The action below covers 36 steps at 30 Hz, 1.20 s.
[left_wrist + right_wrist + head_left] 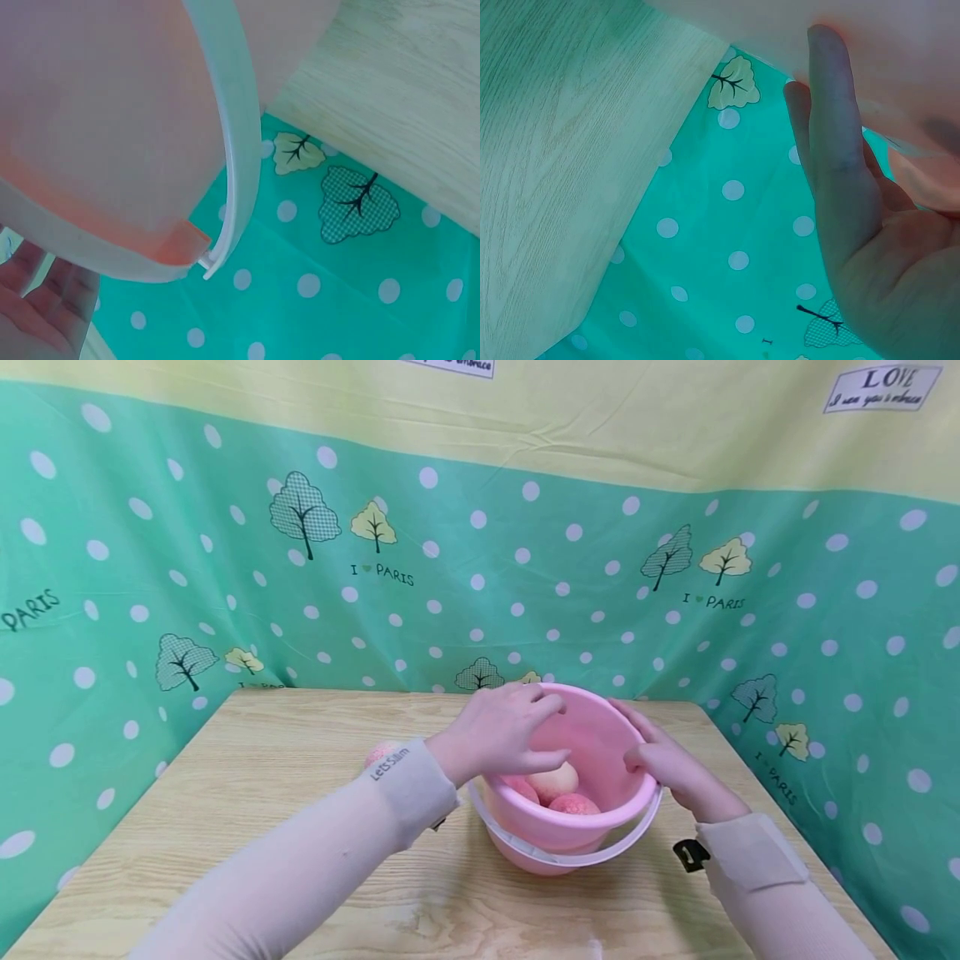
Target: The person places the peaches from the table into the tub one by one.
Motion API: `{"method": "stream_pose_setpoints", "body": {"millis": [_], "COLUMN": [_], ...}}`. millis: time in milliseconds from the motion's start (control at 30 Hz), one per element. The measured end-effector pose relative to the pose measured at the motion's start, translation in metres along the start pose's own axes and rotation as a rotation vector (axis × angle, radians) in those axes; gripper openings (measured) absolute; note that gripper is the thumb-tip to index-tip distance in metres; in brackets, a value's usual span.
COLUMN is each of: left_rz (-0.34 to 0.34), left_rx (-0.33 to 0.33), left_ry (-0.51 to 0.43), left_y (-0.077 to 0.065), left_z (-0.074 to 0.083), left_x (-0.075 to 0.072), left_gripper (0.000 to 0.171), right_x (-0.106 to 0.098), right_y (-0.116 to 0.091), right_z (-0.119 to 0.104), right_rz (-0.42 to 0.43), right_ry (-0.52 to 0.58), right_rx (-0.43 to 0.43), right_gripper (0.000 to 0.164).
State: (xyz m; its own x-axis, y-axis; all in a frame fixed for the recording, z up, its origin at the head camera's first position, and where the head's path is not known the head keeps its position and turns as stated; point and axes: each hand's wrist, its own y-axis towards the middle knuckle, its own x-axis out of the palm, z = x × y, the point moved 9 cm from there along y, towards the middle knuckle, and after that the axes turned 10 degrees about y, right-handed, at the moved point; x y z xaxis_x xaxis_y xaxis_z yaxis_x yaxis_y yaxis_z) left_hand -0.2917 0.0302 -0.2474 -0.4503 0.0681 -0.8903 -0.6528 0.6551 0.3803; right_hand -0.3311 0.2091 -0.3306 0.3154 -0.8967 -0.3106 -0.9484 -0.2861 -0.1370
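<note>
A pink bucket (536,833) with a white handle (577,860) stands on the table, its mouth tipped toward me. Inside lie a cream ball (557,783) and two textured pinkish-red balls, one ball (574,804) in front and the other ball (522,789) partly covered. My left hand (506,727) hangs over the left of the mouth, fingers and thumb spread apart, nothing seen between them. In the left wrist view its fingers (64,296) are beside the rim. My right hand (667,764) grips the right rim, thumb inside, fingers along the outer wall.
Behind my left forearm, a speckled pink ball (384,752) rests on the wooden table (300,752), partly hidden by the sleeve. A green polka-dot curtain (517,602) hangs around the table's back and sides. Bands (753,852) wrap both wrists.
</note>
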Motion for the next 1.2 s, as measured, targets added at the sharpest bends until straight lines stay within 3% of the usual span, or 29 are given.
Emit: {"method": "stream_pose_setpoints", "body": {"millis": [500, 900, 1200], "left_rz": [0.037, 0.008, 0.052], "left_rx": [0.005, -0.019, -0.027], "left_ry": [0.12, 0.1, 0.097], "left_y": [-0.01, -0.018, -0.025], "left_z": [-0.015, -0.026, -0.035], "left_x": [-0.007, -0.003, -0.003], "left_gripper": [0.053, 0.05, 0.048], "right_x": [0.0, 0.0, 0.001], "right_y": [0.0, -0.001, -0.001], "right_z": [0.001, 0.001, 0.001], "right_rz": [0.007, 0.004, 0.004], "right_ry": [0.005, 0.0, 0.003], "right_rx": [0.015, 0.015, 0.015], "right_gripper": [0.093, 0.093, 0.093]}}
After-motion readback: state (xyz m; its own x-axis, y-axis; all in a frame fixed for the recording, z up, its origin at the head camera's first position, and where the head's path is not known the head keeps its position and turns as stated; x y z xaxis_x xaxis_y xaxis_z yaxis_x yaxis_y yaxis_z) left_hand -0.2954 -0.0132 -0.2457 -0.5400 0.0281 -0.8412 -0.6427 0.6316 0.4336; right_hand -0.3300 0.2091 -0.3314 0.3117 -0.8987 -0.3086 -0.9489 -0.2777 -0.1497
